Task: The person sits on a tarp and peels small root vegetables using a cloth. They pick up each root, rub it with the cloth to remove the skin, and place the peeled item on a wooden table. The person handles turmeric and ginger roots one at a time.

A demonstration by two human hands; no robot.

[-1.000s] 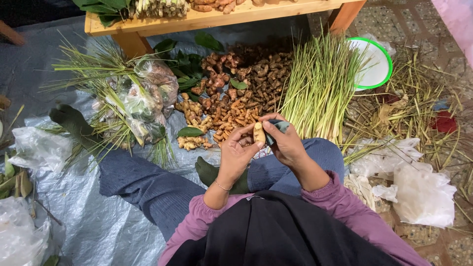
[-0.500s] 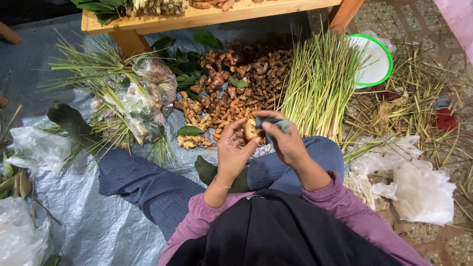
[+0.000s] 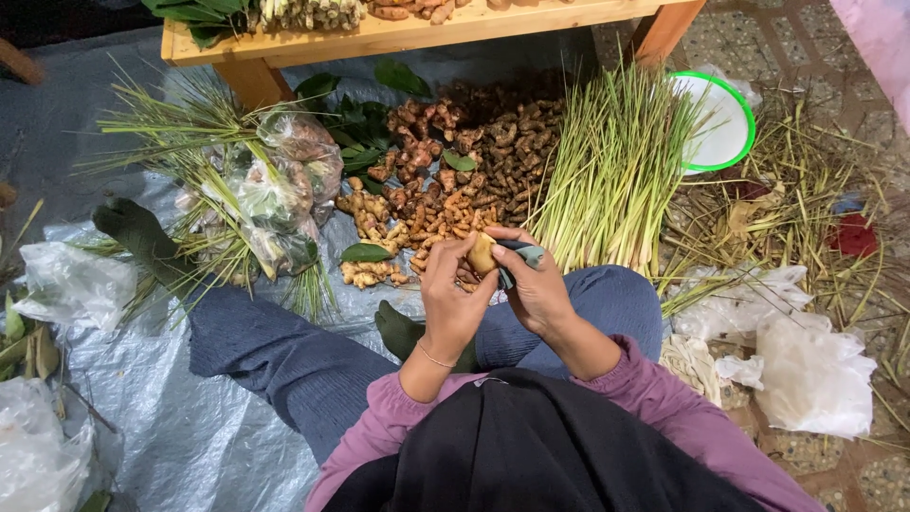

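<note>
While the person sits on a grey tarp (image 3: 171, 417) with legs stretched out, the left hand (image 3: 455, 294) is curled around a pale yellow piece of root (image 3: 482, 253), fingers closed on it from the left and holding it up in front of the body. The right hand (image 3: 536, 289) is closed around a small knife with a teal handle (image 3: 524, 254), and it sits just right of the root, touching it. Just beyond both hands lies a heap of brown and orange roots (image 3: 455, 171) on the tarp. Beyond and to the right of the right hand is a spread of lemongrass stalks (image 3: 616, 161), with a white bowl with a green rim (image 3: 725, 123) further right. Further left of the left hand lie clear plastic bags of greens (image 3: 275, 199). A wooden surface (image 3: 417, 33) stands beyond the heap.
</note>
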